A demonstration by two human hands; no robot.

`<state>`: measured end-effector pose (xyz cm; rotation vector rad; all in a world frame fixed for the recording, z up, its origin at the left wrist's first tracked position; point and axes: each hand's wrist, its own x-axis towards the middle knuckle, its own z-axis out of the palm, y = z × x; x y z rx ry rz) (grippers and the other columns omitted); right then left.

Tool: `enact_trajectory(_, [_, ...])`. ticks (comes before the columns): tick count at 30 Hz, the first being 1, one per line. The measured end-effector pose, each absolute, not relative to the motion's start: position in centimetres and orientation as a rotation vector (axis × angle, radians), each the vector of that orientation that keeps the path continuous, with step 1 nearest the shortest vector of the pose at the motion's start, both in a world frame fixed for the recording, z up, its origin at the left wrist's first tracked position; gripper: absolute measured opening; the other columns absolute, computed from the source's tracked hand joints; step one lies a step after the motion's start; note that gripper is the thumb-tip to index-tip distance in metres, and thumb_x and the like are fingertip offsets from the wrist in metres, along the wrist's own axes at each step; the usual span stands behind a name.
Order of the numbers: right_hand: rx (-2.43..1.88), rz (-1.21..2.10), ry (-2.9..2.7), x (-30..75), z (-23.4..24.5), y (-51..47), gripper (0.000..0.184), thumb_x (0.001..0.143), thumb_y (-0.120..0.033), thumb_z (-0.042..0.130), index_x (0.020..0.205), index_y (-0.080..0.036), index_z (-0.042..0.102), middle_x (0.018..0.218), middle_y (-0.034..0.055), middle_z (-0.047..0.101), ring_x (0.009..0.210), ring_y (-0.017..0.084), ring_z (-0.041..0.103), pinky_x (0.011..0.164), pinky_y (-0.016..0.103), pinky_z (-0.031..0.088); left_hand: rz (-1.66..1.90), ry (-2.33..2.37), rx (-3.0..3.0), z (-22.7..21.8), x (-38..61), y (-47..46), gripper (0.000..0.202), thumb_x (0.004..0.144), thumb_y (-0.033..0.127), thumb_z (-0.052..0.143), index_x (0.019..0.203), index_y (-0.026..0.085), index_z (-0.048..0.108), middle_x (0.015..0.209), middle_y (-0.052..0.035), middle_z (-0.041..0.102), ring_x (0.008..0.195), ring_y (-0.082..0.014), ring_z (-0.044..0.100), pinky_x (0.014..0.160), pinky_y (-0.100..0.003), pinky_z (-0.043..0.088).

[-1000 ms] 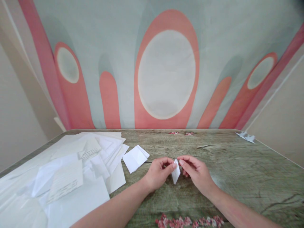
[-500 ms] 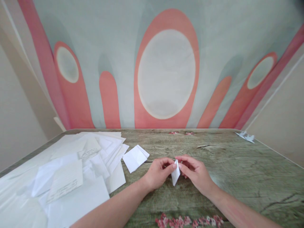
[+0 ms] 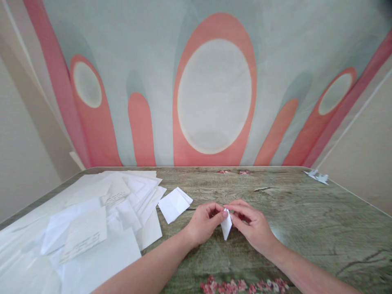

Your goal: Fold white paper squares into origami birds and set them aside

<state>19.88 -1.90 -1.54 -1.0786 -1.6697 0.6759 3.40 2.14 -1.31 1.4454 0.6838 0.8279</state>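
Folded paper (image 3: 226, 226) between hands (both pinching).

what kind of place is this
Likely a home craft spot: a wood-grain table in front of a pink-patterned curtain, a heap of paper sheets, and a folded paper pinched between left hand and right hand.
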Motion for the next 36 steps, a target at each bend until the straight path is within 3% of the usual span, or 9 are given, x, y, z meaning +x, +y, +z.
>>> enact_trajectory(15, [-1.093, 0.593, -1.698, 19.92, -1.84, -1.57, 0.012, 0.081, -0.02, 0.055, 0.089, -0.02, 0.064, 0.098, 0.0065, 0.06, 0.075, 0.014, 0.058, 0.06, 0.023, 0.048, 0.827, 0.755, 1.549, -1.63, 3.4, 2.27, 0.03, 0.078, 0.043, 0.056, 0.073, 0.013, 0.052, 0.063, 0.002, 0.049, 0.06, -0.0099, 0.042, 0.057, -0.021, 0.034])
enact_trajectory(28, [-1.1, 0.531, -1.704, 19.84, -1.72, -1.6, 0.007, 0.08, -0.021, 0.056, 0.081, -0.018, 0.062, 0.08, 0.0038, 0.059, 0.058, 0.011, 0.054, 0.051, 0.022, 0.046, 0.801, 0.824, 1.58, -1.11, 3.49, 1.88, 0.032, 0.08, 0.045, 0.051, 0.075, 0.014, 0.051, 0.063, 0.0021, 0.05, 0.058, -0.0096, 0.043, 0.055, -0.021, 0.034])
enact_trajectory(36, [-1.098, 0.355, -1.804, 19.85, -1.34, -1.78, 0.01, 0.081, -0.018, 0.054, 0.085, -0.02, 0.063, 0.076, 0.003, 0.059, 0.061, 0.012, 0.056, 0.057, 0.024, 0.047, 0.777, 0.847, 1.509, -1.47, 3.84, 1.5, 0.031, 0.081, 0.047, 0.048, 0.08, 0.016, 0.048, 0.062, 0.0013, 0.053, 0.055, -0.0114, 0.049, 0.052, -0.023, 0.04])
